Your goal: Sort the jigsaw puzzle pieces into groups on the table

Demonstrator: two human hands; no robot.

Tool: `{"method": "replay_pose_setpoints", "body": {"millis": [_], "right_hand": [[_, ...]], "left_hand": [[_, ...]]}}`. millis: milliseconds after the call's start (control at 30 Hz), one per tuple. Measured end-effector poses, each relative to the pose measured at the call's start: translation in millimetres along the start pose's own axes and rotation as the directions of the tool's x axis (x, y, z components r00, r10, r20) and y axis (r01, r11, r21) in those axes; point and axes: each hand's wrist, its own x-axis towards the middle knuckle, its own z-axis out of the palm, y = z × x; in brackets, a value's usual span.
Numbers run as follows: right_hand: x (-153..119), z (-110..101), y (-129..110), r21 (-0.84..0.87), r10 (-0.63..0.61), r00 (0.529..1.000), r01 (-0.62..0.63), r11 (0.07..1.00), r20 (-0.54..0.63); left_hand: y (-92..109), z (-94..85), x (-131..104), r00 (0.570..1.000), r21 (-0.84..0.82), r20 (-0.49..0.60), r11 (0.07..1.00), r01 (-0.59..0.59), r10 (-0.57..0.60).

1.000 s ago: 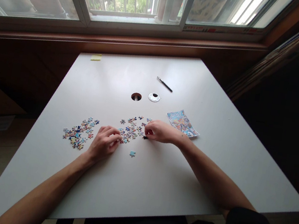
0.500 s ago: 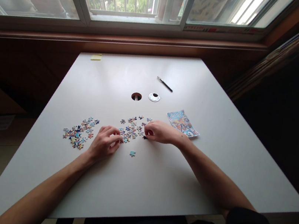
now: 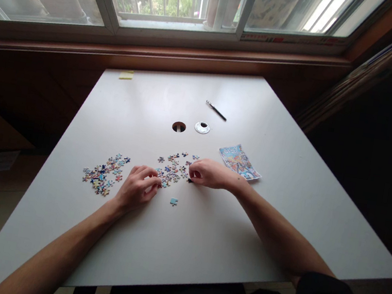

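My left hand (image 3: pixel 138 186) rests at the left edge of the middle group of puzzle pieces (image 3: pixel 174 169), thumb and fingers curled together at a small piece there. On that group's right side, my right hand (image 3: pixel 207 172) is closed in a pinch, with a dark piece (image 3: pixel 190 180) at its fingertips. A single light-blue piece (image 3: pixel 173 202) lies apart, nearer the table's front edge. Left of my left hand is a denser pile of pieces (image 3: pixel 101 176), heaped and mixed in colour.
On the white table (image 3: pixel 204 237) a colourful picture sheet (image 3: pixel 240 161) lies beyond my right wrist. Farther back are a pen (image 3: pixel 216 110), a round hole (image 3: pixel 179 127), its metal cover (image 3: pixel 202 127) and a yellow sticky note (image 3: pixel 126 74).
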Motion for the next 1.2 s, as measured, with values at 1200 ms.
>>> {"method": "replay_pose_setpoints", "body": {"millis": [1200], "right_hand": [[0.4, -3.2, -4.5, -0.039, 0.074, 0.996, -0.072, 0.997, 0.054]], "left_hand": [[-0.3, 0.3, -1.2, 1.000, 0.010, -0.007, 1.000, 0.000, 0.000]]}}
